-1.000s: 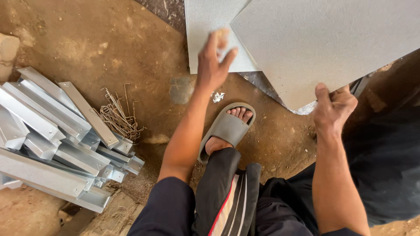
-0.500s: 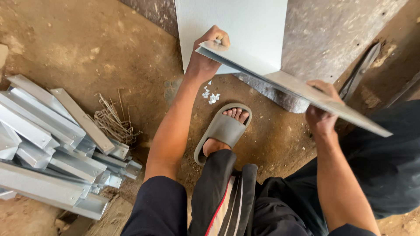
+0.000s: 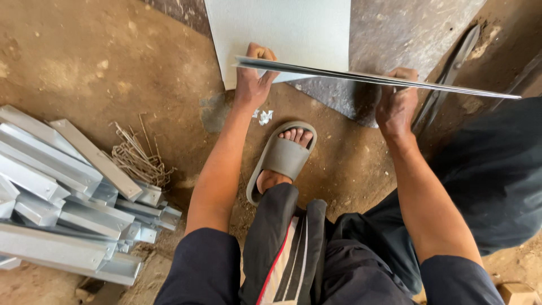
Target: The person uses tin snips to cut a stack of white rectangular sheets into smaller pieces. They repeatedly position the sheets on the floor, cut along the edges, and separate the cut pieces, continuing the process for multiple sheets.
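Note:
I hold a thin grey metal sheet [image 3: 361, 77] edge-on to the camera, so it shows as a narrow line running from left to far right. My left hand [image 3: 255, 79] grips its left end. My right hand [image 3: 397, 104] grips it near the middle. Under it, a second pale grey sheet [image 3: 282, 34] lies flat on the dirt floor. My foot in a grey slipper [image 3: 281, 158] rests on the ground below the sheet.
A pile of galvanised metal channel pieces [image 3: 62, 192] lies at the left, with a bundle of wire ties [image 3: 138, 158] beside it. A long metal tool [image 3: 449, 70] lies at the right. A scrap of white paper [image 3: 263, 117] sits near the slipper.
The sheet I hold has tipped from lying broad and flat to edge-on, and it sits lower in view. Both hands stayed on it.

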